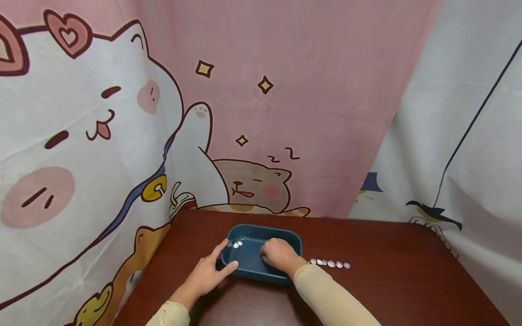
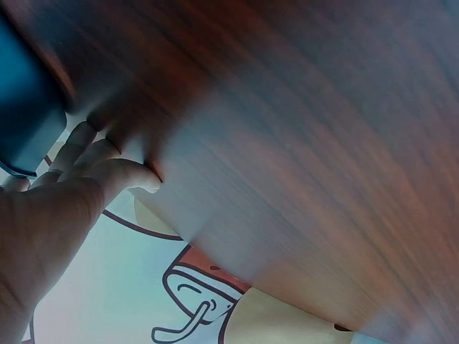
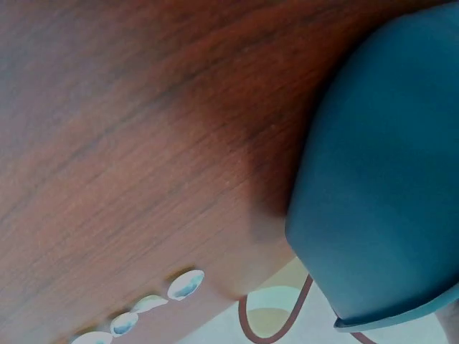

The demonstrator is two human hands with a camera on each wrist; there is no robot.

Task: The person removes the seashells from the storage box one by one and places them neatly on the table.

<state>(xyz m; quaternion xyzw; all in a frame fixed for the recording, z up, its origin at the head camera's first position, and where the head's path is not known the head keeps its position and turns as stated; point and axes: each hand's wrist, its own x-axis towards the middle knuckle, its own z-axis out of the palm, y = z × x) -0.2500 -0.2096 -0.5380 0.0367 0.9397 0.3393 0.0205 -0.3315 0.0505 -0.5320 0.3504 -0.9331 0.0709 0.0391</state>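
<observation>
A blue rectangular tub point(image 1: 249, 260) stands on the table. Several small whitish, shell-like pieces point(image 1: 237, 244) lie in its far left part. At the tub's left end is my left hand point(image 1: 205, 274), thumb and forefinger spread apart at the rim; the left wrist view shows this hand point(image 2: 68, 197) beside the tub's outer wall point(image 2: 29, 93). My right hand point(image 1: 280, 254) reaches over the right rim into the tub with curled fingers. Its fingertips are hidden, so whether they pinch anything does not show. The right wrist view shows only the tub's outside point(image 3: 380, 165).
Right of the tub, several shiny whitish pieces point(image 1: 331, 263) form a row on the dark red-brown table point(image 1: 391, 271); part of that row point(image 3: 186, 284) appears in the right wrist view. A cartoon-printed curtain point(image 1: 310, 113) hangs behind and beside the table.
</observation>
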